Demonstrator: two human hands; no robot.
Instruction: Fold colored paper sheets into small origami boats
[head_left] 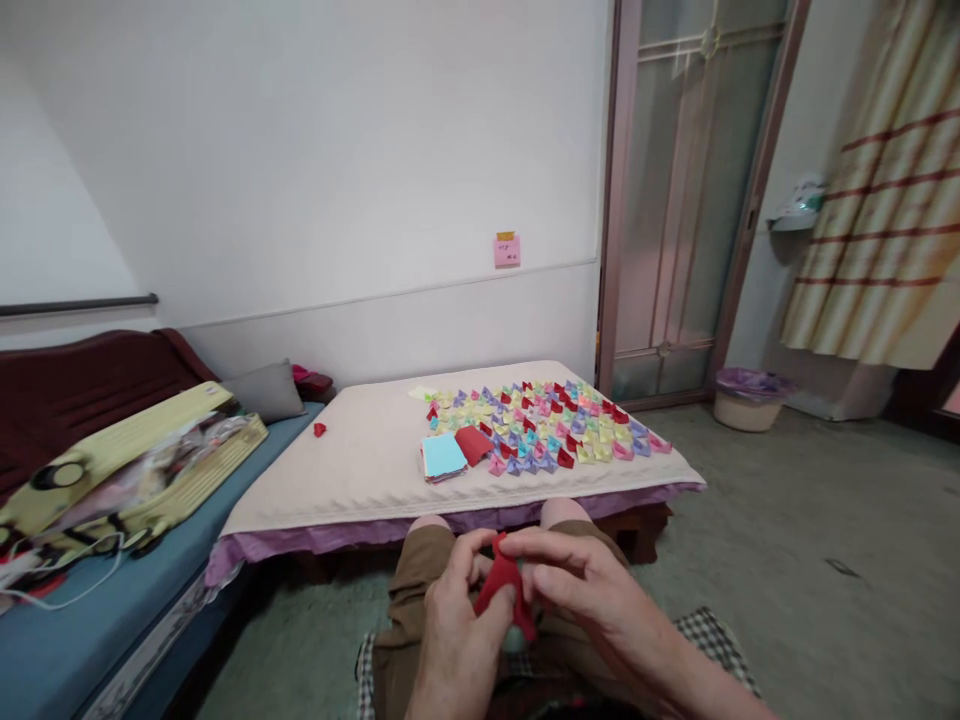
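Observation:
Over my lap, a folded piece of red paper (501, 580) is gripped between the thumb and fingers of my left hand (465, 620). My right hand (581, 580) meets it from the other side, its fingertips closed at the top and right edge of the paper; part of the fold is hidden behind the fingers. Ahead on the covered table lies a stack of square paper (444, 456) with a light blue sheet on top. A loose red sheet (473, 445) rests against its right side. Many small folded paper boats (536, 420) in several colours spread across the table's right half.
One small red folded piece (320, 430) sits apart on the white tablecloth (360, 440). An open yellow suitcase (142, 460) lies on the blue bed or sofa (97, 620) at left. A basin lined with a purple bag (750, 400) stands by the glass door (697, 200).

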